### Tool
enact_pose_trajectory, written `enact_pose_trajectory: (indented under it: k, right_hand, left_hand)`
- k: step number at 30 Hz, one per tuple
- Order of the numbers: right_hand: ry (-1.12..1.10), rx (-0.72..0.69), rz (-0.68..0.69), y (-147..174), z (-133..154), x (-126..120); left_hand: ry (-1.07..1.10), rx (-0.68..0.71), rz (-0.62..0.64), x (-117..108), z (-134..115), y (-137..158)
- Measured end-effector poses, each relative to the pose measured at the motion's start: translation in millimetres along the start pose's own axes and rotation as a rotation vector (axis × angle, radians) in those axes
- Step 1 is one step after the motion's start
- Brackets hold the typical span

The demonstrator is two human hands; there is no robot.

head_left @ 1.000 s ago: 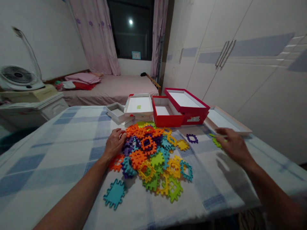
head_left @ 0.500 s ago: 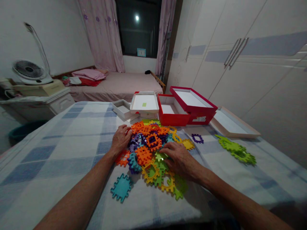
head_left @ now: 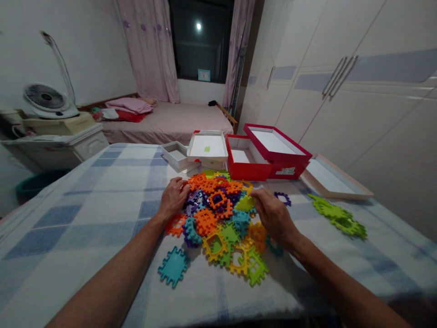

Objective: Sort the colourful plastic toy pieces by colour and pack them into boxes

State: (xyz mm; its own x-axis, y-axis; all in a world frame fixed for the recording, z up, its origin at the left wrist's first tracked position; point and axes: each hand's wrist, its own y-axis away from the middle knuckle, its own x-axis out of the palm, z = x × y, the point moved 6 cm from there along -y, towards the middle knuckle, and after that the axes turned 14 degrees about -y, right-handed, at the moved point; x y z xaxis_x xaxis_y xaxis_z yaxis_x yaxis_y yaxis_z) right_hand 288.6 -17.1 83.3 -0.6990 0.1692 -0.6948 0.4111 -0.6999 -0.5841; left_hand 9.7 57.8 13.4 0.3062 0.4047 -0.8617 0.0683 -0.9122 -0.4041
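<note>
A heap of toothed plastic building tiles in orange, purple, teal, yellow and green lies on the cloth. Against the heap's left edge rests my left hand, open, its fingers touching the pieces. My right hand pinches a lime-green building tile between thumb and fingers, just over the right side of the heap. A flat teal tile lies apart at the front left. Under and beside my right hand are an orange-yellow tile and a teal frame tile, partly hidden.
On the right sits a small stack of green tiles, with a purple frame tile nearer the boxes. Behind the heap stand a red box, a dark red box, a white lid, a small grey box and a beige lid.
My right hand has risen and moved back to the right, holding a green tile from the heap. Teal and orange-yellow pieces now show where it was. My left hand stays at the heap's edge.
</note>
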Motion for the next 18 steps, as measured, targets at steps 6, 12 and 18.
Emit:
enact_pose_trajectory:
  k: [6,12,18]
  right_hand:
    - [-0.241,0.113,0.375,16.2,24.0,19.7]
    - [-0.199,0.194,0.6,29.6,37.2,38.2]
    - [-0.142,0.201,0.599,26.1,40.0,45.8]
  left_hand:
    - [-0.002,-0.004,0.0,0.6,0.2,-0.3]
    - [-0.004,-0.01,0.005,1.1,0.5,-0.2]
    - [0.0,-0.016,0.009,2.2,1.0,0.0]
